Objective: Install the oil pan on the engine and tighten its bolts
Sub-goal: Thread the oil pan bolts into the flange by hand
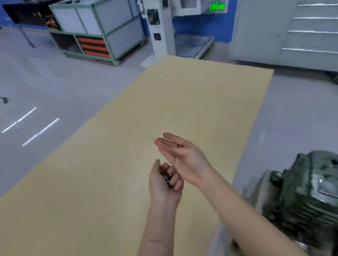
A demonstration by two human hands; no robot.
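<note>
The left hand (165, 182) is cupped palm-up over the bench (87, 204), its fingers (176, 179) curled round a small cluster of dark bolts (166, 177); how many there are cannot be counted, since the fingers cover most of them. Just beside and slightly above it, the right hand (184, 156) is held flat, fingers straight and close together, with one small bolt (178, 145) lying loose across them (only its dark end shows clearly). The two hands nearly touch at the left knuckles.

The engine (317, 200) sits at the lower right, off the bench edge, strongly blurred and cut off by the frame; its cooling fins and a shiny flat patch can be made out, but whether the oil pan is on it cannot be told. What the engine rests on is hidden.

Farther back stand a green-framed cart (97, 27), a white machine (170, 19) and a grey drawer cabinet (301, 29), all soft in focus.
</note>
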